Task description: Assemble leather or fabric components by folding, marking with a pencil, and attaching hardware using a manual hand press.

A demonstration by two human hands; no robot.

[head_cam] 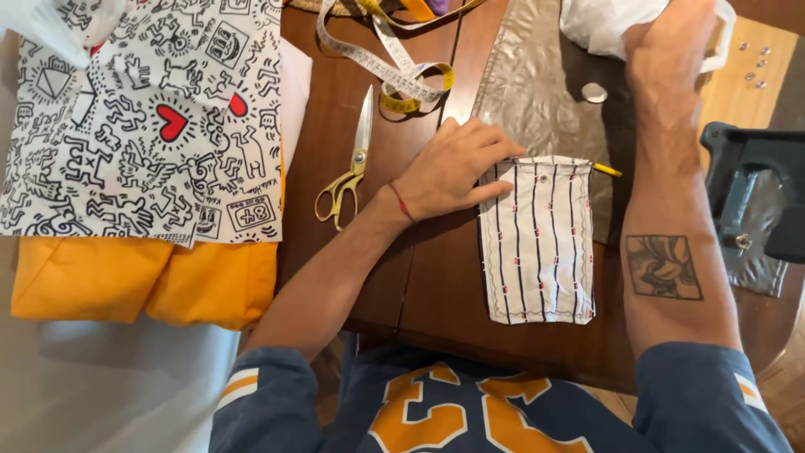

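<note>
Striped fabric pouch lies flat on wooden table, top edge under fingertips of left hand, fingers spread, pressing. Right hand reaches away into white cloth; its fingers hidden, cannot tell. Pouch looks soft, light, limp; best hold at hem. Scissors left of fingers.

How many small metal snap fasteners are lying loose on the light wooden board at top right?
4, clustered on the wooden board near its top right corner: snap fasteners at and, with a possible fifth. The right hand may hide others.
</note>
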